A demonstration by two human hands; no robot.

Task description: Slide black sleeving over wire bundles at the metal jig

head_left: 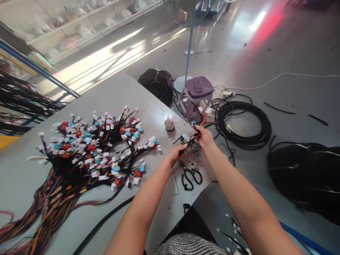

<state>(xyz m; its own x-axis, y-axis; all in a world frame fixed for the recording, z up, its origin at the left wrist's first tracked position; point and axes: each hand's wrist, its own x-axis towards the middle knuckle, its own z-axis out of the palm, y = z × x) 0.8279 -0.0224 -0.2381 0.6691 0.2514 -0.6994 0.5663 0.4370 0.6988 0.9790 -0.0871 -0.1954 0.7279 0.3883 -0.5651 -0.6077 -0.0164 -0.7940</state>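
Note:
My left hand (178, 153) is closed on a black-wrapped wire harness (193, 139) near the table's corner. Further along the same harness, my right hand (205, 137) grips it close to the end, where coloured wires and a blue connector (193, 123) stick out. Beneath my hands, a small metal fixture (185, 136) is partly hidden. Black-handled scissors (191, 179) lie on the table just below the harness, beside a bent metal hex key (174, 181). A small squat bottle (169, 124) stands beyond my left hand.
A large pile of wire harnesses (98, 148) with white, red and blue connectors covers the table's left part. Past the table edge stand a purple stool (199, 87) and coils of black tubing (243, 124). A thin post (189, 46) rises behind the stool.

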